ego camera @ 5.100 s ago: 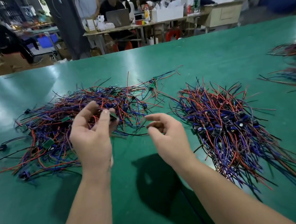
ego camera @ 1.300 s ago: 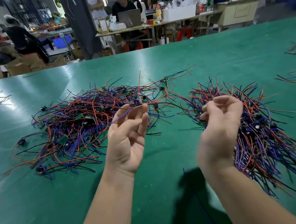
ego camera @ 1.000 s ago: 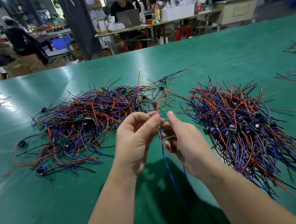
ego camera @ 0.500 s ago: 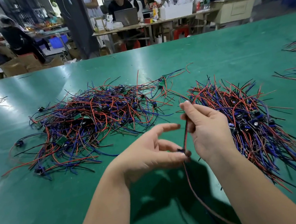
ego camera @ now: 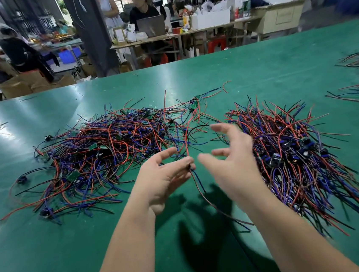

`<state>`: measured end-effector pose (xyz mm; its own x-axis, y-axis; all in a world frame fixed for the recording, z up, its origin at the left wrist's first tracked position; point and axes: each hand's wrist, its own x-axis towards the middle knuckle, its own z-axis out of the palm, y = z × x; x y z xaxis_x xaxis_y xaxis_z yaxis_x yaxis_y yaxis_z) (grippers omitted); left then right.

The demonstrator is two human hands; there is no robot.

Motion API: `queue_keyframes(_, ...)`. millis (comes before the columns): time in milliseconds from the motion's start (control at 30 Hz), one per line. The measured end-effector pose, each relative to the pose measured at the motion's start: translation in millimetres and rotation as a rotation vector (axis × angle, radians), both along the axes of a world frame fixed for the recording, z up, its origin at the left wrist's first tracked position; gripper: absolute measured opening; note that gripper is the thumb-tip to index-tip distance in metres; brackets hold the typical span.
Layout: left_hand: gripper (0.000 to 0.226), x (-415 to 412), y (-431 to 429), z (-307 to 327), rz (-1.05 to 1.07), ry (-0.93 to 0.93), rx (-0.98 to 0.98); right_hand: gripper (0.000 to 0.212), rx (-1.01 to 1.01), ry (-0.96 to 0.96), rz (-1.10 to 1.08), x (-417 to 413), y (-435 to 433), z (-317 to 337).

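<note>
1. A worker's left hand point(ego camera: 165, 178) pinched a thin wire lead point(ego camera: 203, 194) at its fingertips, held above a green workbench point(ego camera: 256, 72), with the index finger stretched out loosely.
2. From the pinch, a red strand of the lead rose toward the far side. Red, dark and blue strands trailed down toward the worker, ending near the right forearm.
3. The right hand point(ego camera: 232, 163) hovered just beside the left, fingers spread and slightly bent, gripping nothing. Motion blur softened its outline.
4. A loose tangle of red, blue and black wires point(ego camera: 109, 147), dotted with small green circuit boards point(ego camera: 73, 175), sprawled on the bench to the left of the hands.
5. A second, more aligned heap of wires point(ego camera: 297, 152) lay to the right, just beyond the right hand.
6. Behind the bench, a person sat at a laptop point(ego camera: 151, 25) on a cluttered table.
</note>
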<state>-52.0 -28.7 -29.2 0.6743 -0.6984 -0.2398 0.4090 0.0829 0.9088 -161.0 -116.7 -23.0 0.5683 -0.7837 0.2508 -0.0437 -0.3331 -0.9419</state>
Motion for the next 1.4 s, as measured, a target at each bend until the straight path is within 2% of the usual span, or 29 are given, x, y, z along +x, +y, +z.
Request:
queue_keyframes(100,0.058,-1,-1,0,0.021,0.03,-0.062,0.063,-0.138,0.272,0.13,-1,8,-3)
queue_keyframes(200,0.052,-3,-5,1,0.062,0.027,-0.148,0.077,-0.441,0.199,0.031,-6,14,1)
queue_keyframes(267,0.04,-3,-7,1,0.12,0.063,-0.2,0.078,-0.625,0.14,-0.038,-12,18,5)
queue_keyframes(300,0.033,-3,-7,0,0.144,0.082,-0.215,0.076,-0.654,0.158,-0.029,-14,21,7)
queue_keyframes(433,0.025,-9,-9,-3,0.11,0.087,-0.194,0.046,-0.616,0.374,0.118,-13,29,8)
queue_keyframes(500,0.022,-11,-9,-4,0.039,0.08,-0.192,0.028,-0.622,0.381,0.072,-10,29,10)
queue_keyframes(567,0.021,-12,-9,-5,-0.013,0.072,-0.221,0.02,-0.596,0.315,0.009,-9,26,14)
queue_keyframes(733,0.019,-18,-9,-6,-0.146,-0.034,-0.207,0.017,-0.43,0.184,-0.002,-22,6,24)
queue_keyframes(867,0.037,-22,-10,-6,-0.264,-0.112,-0.099,0.023,-0.499,0.168,-0.131,-46,-26,30)
queue_keyframes(933,0.042,-20,-9,-7,-0.263,-0.137,-0.037,0.019,-0.546,0.264,-0.261,-62,-46,29)
queue_keyframes(1033,0.038,-15,-9,-9,-0.184,-0.134,0.072,0.011,-0.566,0.676,-0.377,-82,-75,19)
queue_keyframes(1100,0.03,-11,-9,-9,-0.135,-0.106,0.108,0.011,-0.536,0.868,-0.377,-89,-81,12)
queue_keyframes(1167,0.025,-8,-8,-10,-0.103,-0.085,0.111,0.012,-0.535,0.92,-0.386,-91,-82,6)
queue_keyframes(1300,0.019,-6,-7,-11,-0.084,-0.078,0.103,0.018,-0.506,0.801,-0.41,-91,-83,1)
queue_keyframes(1400,0.016,-6,-6,-13,-0.092,-0.1,0.115,0.02,-0.51,0.865,-0.343,-92,-87,-1)
